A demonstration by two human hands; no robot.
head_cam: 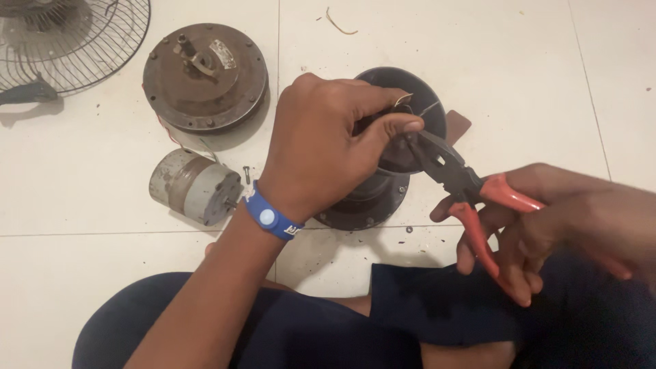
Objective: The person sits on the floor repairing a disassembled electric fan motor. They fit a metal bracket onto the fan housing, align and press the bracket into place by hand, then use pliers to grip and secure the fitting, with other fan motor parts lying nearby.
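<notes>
My left hand (328, 147), with a blue wristband, grips the rim of a dark round fan motor housing (383, 188) standing on the tiled floor, and its thumb and fingers pinch a thin wire (417, 108) at the top. My right hand (547, 225) is closed on the red handles of a pair of pliers (454, 174). The pliers' dark jaws point up and left to the wire, right beside my left thumb. The housing's inside is mostly hidden by my left hand.
A rusty round motor cover (205, 75) lies at the upper left, a small grey cylindrical motor (193, 186) below it with a loose screw (247, 174) beside. A wire fan guard (68, 41) fills the top-left corner. My dark-clothed legs (328, 328) cross the bottom.
</notes>
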